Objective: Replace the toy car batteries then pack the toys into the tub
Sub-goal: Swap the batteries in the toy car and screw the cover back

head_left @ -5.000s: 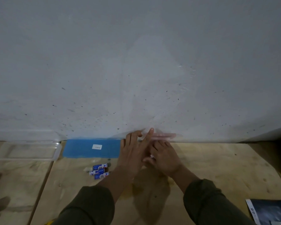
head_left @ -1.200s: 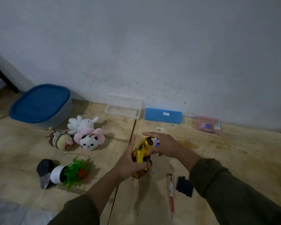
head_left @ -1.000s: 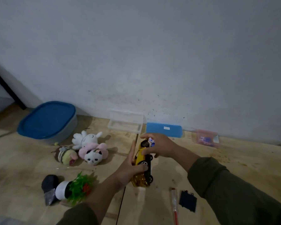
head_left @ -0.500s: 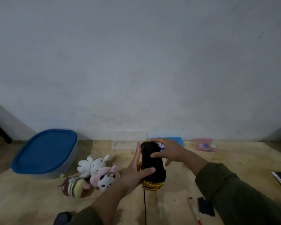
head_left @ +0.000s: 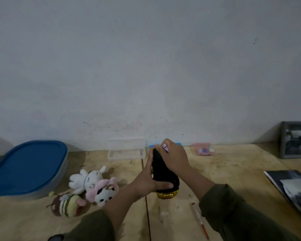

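Both hands busy, left hand (head_left: pixel 146 181) gripping the upturned toy car (head_left: pixel 164 174), right hand (head_left: pixel 175 156) pinching a battery (head_left: pixel 165 148) that could slip if fumbled.

I see a pale plywood surface (head_left: pixel 233 173) made of two boards, its seam running from the near edge toward the wall. Along the far edge, against the wall, sit a grey tub with a blue oval lid (head_left: pixel 27 166) at the left, a clear rectangular plastic box (head_left: pixel 126 149), a flat blue lid (head_left: pixel 178 144) and a small pink plastic case (head_left: pixel 203 149). Left of the seam lie a white plush rabbit (head_left: pixel 87 178), a pink-and-white plush (head_left: pixel 103 190) and a striped plush bee (head_left: pixel 68 205), touching one another. Right of the seam lies a red-tipped screwdriver (head_left: pixel 199 220). A dark printed booklet (head_left: pixel 292 188) rests at the right edge, and a framed picture (head_left: pixel 295 139) leans at the far right corner.
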A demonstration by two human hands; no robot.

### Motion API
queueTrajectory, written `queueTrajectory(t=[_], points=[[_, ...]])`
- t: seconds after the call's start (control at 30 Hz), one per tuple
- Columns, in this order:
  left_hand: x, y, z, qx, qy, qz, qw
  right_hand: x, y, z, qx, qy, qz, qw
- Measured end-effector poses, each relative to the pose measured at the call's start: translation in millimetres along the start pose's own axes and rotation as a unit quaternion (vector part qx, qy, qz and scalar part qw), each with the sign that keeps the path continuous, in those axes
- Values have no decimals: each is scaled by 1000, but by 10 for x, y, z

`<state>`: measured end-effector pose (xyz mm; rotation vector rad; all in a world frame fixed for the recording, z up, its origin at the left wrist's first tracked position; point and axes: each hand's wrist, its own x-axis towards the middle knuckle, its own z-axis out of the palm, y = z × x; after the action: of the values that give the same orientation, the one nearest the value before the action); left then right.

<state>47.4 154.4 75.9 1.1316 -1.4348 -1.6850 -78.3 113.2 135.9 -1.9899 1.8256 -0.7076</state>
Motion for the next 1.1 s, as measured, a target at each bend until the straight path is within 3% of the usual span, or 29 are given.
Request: queueTrajectory(t=[0.1,0.2,0.3,0.57,0.73,1.1], points=[[83,87,41,-11,2,14,1000,14,67,-1,-9,-11,-15,1000],[163,113,32,-20,23,23,999,83,129,-138,53,-77,-37,995],[244,153,15,-25,48,11,998,157,165,-268,38,-134,-88,986],[385,234,96,14,79,2,997,347,273,-307,-41,-133,-146,980],[413,172,67,23,97,0,995,384,311,-284,-100,-167,-157,968],[401,187,37,31,108,6,994,476,285,-512,-109,-251,-198,941]])
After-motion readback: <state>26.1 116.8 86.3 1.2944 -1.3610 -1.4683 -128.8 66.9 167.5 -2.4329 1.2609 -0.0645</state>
